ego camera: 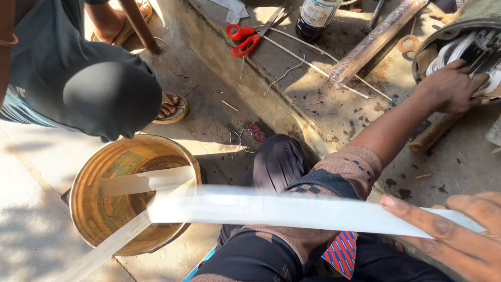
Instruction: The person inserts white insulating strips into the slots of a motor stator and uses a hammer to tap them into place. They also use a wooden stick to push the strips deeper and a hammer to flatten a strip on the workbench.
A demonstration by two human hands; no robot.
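Note:
My right hand (454,235) is at the bottom right, its fingers closed on the end of a long white paper strip (271,209). The strip runs left across my lap to a round brass-coloured tin (86,209). My left arm, in a brown patterned sleeve, stretches to the upper right. There my left hand (449,86) grips the white wires (477,49) inside a round metal motor housing (459,26). Two more white strips (148,181) lie across the tin's mouth, and one slants down to the lower left.
Another person in dark clothes (78,78) bends over the tin at the upper left, a sandalled foot (169,107) beside it. On the raised concrete ledge (292,89) lie red-handled scissors (242,39), a dark bottle (315,15), a clear-wrapped tube (373,42) and a wooden stick (433,136).

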